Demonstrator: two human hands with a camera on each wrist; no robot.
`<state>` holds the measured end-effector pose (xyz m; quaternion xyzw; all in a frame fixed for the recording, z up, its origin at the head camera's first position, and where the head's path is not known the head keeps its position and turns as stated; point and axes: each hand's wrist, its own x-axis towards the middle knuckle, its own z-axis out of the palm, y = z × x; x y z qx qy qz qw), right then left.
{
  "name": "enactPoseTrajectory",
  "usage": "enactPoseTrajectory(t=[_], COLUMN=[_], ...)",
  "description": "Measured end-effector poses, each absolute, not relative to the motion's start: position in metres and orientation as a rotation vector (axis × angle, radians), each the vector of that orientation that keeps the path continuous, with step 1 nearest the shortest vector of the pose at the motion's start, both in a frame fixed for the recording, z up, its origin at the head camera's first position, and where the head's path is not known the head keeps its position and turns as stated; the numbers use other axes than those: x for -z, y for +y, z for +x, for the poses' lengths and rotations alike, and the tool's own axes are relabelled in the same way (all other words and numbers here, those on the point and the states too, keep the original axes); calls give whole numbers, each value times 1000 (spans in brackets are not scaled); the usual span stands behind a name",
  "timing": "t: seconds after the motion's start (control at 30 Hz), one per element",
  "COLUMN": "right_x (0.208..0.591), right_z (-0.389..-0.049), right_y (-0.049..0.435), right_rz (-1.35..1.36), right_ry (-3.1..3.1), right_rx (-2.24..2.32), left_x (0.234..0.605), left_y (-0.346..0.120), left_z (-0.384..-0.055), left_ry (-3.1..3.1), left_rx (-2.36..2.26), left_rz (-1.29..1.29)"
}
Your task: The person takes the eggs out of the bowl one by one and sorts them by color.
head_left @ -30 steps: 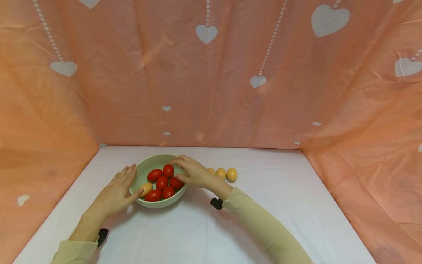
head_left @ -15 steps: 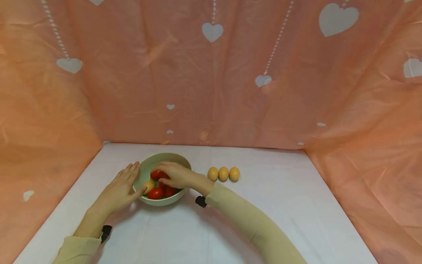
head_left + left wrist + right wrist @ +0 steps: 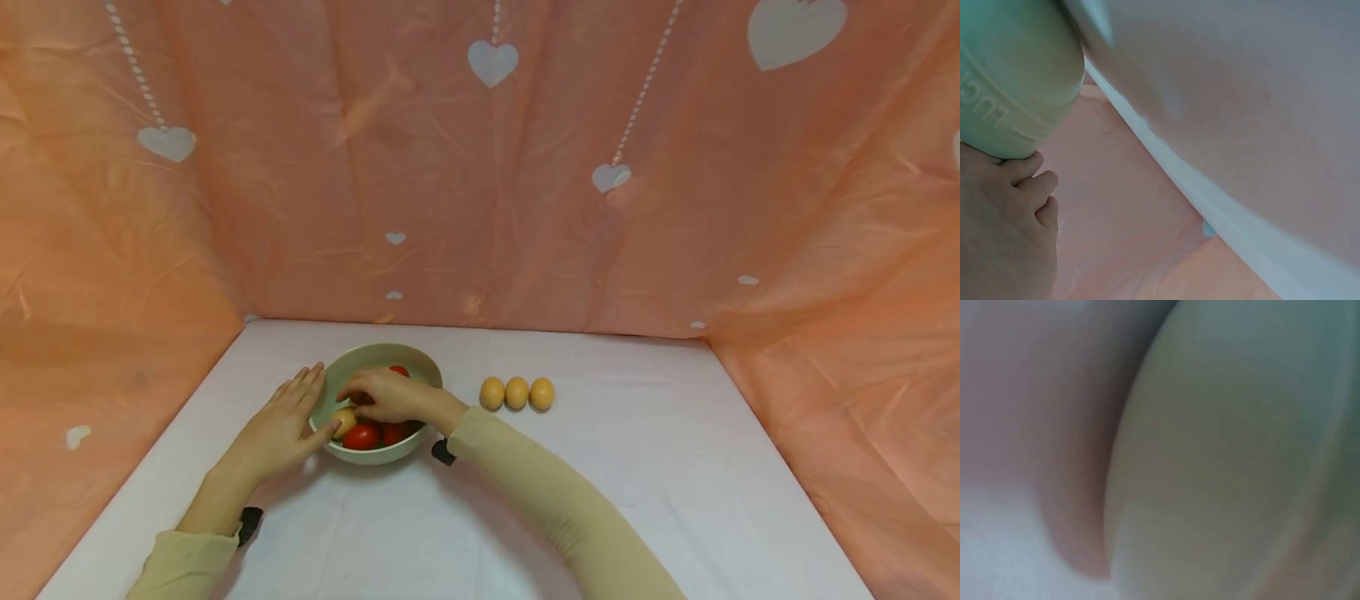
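Note:
A pale green bowl (image 3: pixel 375 456) stands on the white cloth, holding several red cherry tomatoes (image 3: pixel 362 437) and one yellow oval piece (image 3: pixel 345 421), like a yellow cherry tomato. My left hand (image 3: pixel 279 429) lies along the bowl's left side, its fingers straight against the outside and the thumb at the rim by the yellow piece. Inside the bowl, my right hand (image 3: pixel 386 396) hovers with bent fingers and the thumb beside the yellow piece. A gap shows between its fingertips and thumb. It hides some of the tomatoes. The right wrist view is blurred, filled mostly by the bowl (image 3: pixel 1222 450).
Three yellow oval pieces (image 3: pixel 517 393) sit in a row on the white cloth (image 3: pixel 637 467), right of the bowl. An orange curtain (image 3: pixel 450 208) with white hearts encloses the back and both sides.
My right hand has moved left from the bowl's right rim, across the red tomatoes, to the yellow piece. My left hand stays at the bowl. The head view has shifted slightly.

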<state>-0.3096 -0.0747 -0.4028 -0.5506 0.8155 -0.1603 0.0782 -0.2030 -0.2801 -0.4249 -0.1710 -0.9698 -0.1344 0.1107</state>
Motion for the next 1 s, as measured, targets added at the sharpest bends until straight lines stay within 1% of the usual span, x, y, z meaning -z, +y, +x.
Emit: enactPoseTrajectory(t=[0.2,0.53,1.0], right_x=[408,410,415], right_z=[-312,-309,-308], right_y=[-81,-80,-82], right_rz=[-1675,-1620,-1664], right_ry=[2429,2376,2368], right_rx=[446,381,389], left_x=[424,428,430], left_y=[-281,-281,-282], left_z=[-204,-204,-203], left_ry=[-2818,-2820,-2819], left_rx=[385,409,402], left_rz=[-524,-525,-530])
